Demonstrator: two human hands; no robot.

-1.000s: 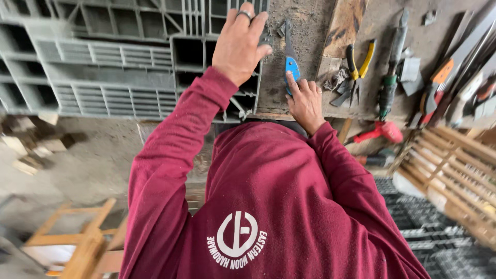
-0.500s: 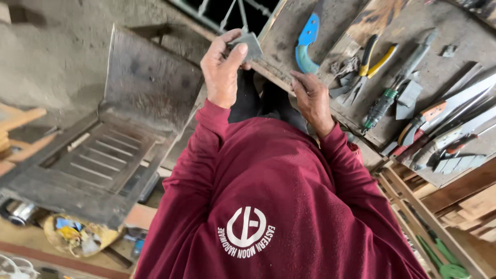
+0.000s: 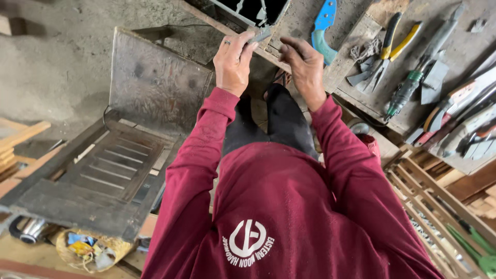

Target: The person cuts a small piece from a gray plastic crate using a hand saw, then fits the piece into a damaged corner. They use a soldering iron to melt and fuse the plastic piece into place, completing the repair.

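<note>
- Our left hand pinches a small grey metal piece between thumb and fingertips, above the workbench edge.
- Our right hand hangs just beside it, fingers loosely curled, holding nothing.
- A blue-handled saw lies nearby.

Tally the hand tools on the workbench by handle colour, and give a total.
Blue handle: 1, the saw
Yellow and black handles: 1, the pliers
Green handle: 1, the screwdriver
Total: 3 that can be told; the pile at the right edge is too jumbled to count.
</note>
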